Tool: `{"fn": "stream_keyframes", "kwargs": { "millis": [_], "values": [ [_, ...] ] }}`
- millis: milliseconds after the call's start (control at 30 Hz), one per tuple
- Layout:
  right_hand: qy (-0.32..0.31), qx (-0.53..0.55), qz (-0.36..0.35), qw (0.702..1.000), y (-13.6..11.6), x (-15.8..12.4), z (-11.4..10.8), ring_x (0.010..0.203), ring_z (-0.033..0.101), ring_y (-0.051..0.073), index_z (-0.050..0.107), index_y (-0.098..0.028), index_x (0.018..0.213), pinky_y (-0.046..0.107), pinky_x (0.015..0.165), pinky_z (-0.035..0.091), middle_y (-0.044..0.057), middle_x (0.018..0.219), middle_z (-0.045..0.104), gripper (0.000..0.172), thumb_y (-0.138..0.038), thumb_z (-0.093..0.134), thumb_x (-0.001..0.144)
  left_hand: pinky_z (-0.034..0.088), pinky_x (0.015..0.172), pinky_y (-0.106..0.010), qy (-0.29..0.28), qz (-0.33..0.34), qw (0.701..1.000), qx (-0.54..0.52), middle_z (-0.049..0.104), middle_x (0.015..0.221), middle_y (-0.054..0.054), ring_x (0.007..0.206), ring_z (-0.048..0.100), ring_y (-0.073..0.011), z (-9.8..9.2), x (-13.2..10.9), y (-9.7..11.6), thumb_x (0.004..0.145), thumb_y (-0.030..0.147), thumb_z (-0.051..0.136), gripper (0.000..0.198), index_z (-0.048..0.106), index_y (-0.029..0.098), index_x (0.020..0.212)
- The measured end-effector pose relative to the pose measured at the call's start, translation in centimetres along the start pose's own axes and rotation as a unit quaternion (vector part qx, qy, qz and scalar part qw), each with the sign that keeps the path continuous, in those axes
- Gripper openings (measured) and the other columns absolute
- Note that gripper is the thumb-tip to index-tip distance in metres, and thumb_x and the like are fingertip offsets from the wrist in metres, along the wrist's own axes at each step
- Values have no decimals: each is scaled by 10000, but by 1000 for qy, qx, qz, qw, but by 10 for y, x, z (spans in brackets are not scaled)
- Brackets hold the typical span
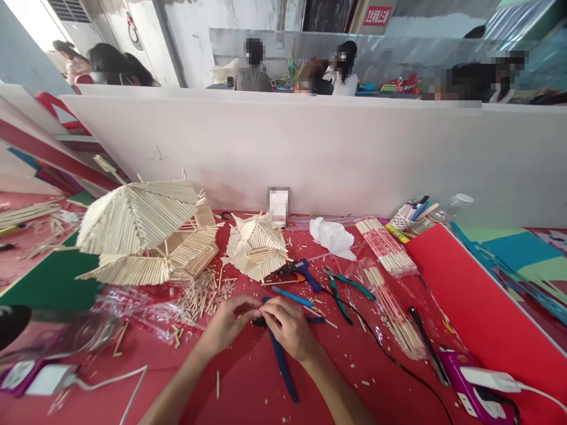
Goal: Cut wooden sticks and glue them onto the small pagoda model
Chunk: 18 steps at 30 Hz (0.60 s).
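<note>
Right hand [290, 327] grip closed on blue cutters [280, 360], near centre of bench [248, 381]. Left hand [228, 323] grip pinched shut at cutter head, contents hidden. Risk: fingertip nipped; crowded fingers hide blades.

Left hand [228, 323] and right hand [290, 327] hide the blue pliers' [282, 369] head.

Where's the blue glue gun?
In the head view, the blue glue gun lies on the red table, just right of the small stick model and left of the green-handled pliers.
</note>
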State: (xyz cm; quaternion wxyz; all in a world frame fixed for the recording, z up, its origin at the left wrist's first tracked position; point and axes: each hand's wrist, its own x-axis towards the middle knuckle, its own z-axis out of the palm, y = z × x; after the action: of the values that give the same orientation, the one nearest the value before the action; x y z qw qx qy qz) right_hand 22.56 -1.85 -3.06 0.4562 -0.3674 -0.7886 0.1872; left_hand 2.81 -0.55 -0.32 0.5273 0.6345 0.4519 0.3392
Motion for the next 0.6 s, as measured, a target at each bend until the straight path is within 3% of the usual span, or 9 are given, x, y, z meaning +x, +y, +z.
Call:
{"fn": "stream_keyframes", "kwargs": {
  "millis": [100, 200, 267, 367, 467, 600],
  "values": [
    [18, 42, 44, 998, -3, 0, 0, 852, 704, 194, 660, -232, 1024, 293, 747, 556, 61, 912, 718, 144, -140, 549, 1021, 609, 787, -295, 15, 10, 1000, 11, 813, 945, -58, 853, 771, -217, 6, -1, 0, 926, 274, 671, 176, 796, 203, 1029],
    [26, 111, 152, 982, -7, -1, 2, 835, 697, 198, 659, -233, 955, 292, 708, 546, 56, 906, 710, 101, -219, 576, 1010, 606, 741, -273, 30, 52, 996, 70, 814, 901, -54, 796, 774, -204, 9, -3, -1, 963, 253, 651, 179, 809, 223, 1040],
    [26, 191, 248, 949, -8, -1, 4, 795, 692, 196, 638, -229, 928, 288, 660, 543, 50, 885, 700, 108, -310, 609, 993, 596, 722, -259, 46, 105, 986, 124, 808, 888, -53, 772, 766, -190, 11, -3, -2, 994, 263, 634, 188, 807, 239, 1064],
    [17, 335, 357, 872, -2, -1, 5, 706, 665, 185, 592, -229, 941, 249, 523, 501, 23, 815, 676, 255, -448, 719, 904, 583, 709, -245, 61, 193, 961, 187, 782, 887, -63, 769, 742, -174, 12, -3, -2, 1029, 283, 596, 213, 790, 239, 1105],
    [0, 432, 394, 812, 7, 1, 4, 679, 642, 168, 576, -227, 947, 214, 476, 460, 3, 784, 671, 410, -497, 837, 782, 575, 687, -229, 62, 240, 946, 206, 743, 895, -75, 768, 716, -158, 11, -1, 0, 1044, 282, 566, 230, 772, 218, 1124],
    [-3, 496, 404, 769, 11, 5, 2, 660, 618, 141, 584, -220, 936, 207, 498, 457, -12, 774, 665, 446, -470, 892, 735, 583, 684, -237, 51, 258, 941, 214, 706, 883, -81, 780, 700, -161, 7, 6, 5, 1034, 325, 583, 238, 780, 199, 1080]
  ]
}}
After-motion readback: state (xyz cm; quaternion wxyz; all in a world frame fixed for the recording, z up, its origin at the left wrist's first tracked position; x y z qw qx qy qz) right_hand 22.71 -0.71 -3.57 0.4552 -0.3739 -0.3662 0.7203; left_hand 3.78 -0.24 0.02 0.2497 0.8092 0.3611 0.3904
